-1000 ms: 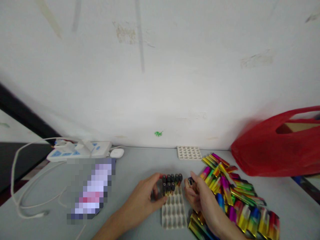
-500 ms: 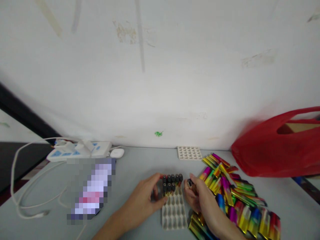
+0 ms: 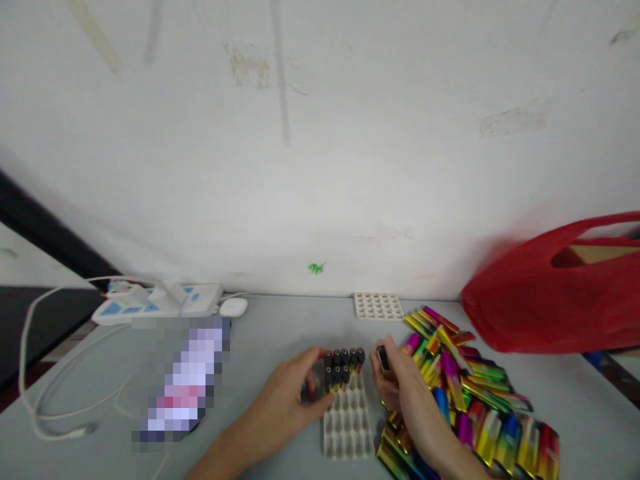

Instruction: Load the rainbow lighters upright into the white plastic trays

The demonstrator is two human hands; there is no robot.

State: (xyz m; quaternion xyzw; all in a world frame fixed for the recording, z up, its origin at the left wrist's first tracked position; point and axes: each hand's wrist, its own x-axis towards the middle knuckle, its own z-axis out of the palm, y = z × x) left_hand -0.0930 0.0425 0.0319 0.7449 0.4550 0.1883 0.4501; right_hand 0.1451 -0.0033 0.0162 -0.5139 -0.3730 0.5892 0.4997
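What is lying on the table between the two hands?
In the head view, a white slotted tray lies between the left hand and right hand, with black-capped lighters standing in its far rows.

Both hands low, fingers curled.

You are at a makeshift packing bench, more small workshop than home or office. The grey table is pushed against a bare white wall that is scuffed and stained, with nothing hung on it. A loose pile of iridescent lighters lies on the table beside a white moulded tray (a second empty tray sits by the wall), which points to bulk sorting by hand. A power strip with trailing white cables and a red plastic bag holding a box add to the improvised look.
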